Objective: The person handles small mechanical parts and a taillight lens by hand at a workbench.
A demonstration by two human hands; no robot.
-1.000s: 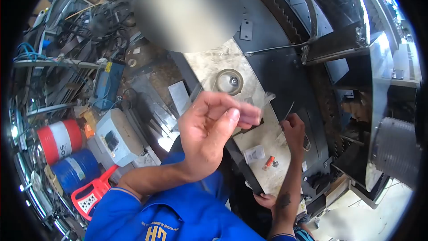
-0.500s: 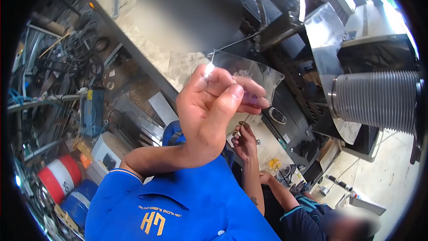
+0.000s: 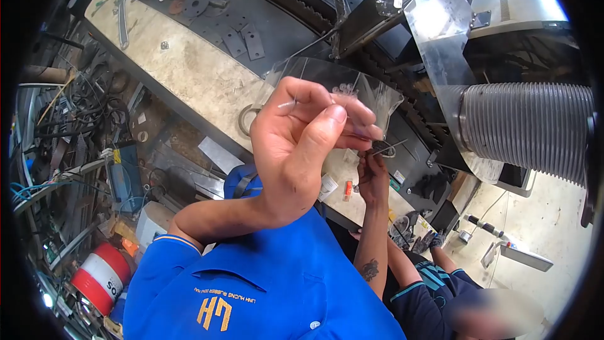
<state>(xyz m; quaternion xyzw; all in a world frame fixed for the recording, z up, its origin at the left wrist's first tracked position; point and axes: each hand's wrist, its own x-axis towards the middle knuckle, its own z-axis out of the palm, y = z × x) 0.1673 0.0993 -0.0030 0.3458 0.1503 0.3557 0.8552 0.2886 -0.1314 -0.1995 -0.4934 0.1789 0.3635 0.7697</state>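
- One view on record, head camera: your left hand (image 3: 302, 151) is raised over the bench (image 3: 189, 69). The thumb and fingers (image 3: 349, 112) are closed tight on a clear plastic bag (image 3: 371, 96). Your right hand is out of frame.
- Location: the bag stands out past your fingers on the far side. It sits just above a co-worker's hand (image 3: 373, 179), which pinches a thin rod (image 3: 391, 146).
- Contents: several small parts (image 3: 345, 88) are bunched near the bag's upper middle, too small to identify.
- Also in the grip: a thin metal sliver (image 3: 286, 105) lies by your index finger. How it is held cannot be told.
- Risk, slip: your pinch seems to cover only the near edge of a slick film. Ease off and the bag would likely slide out and drop among the clutter below.
- Risk, spill: which edge is the mouth cannot be read. If an open edge tips down, the parts could scatter.
- Risk, snag: the rod's tip lies close under the bag's lower corner. Crowding there could puncture the film or jab your fingertips.
- Orientation: the bag's long axis runs left to right across the view, dropping slightly to the right. Its right corner points toward the corrugated duct (image 3: 528, 126), and its flat face is turned toward you.
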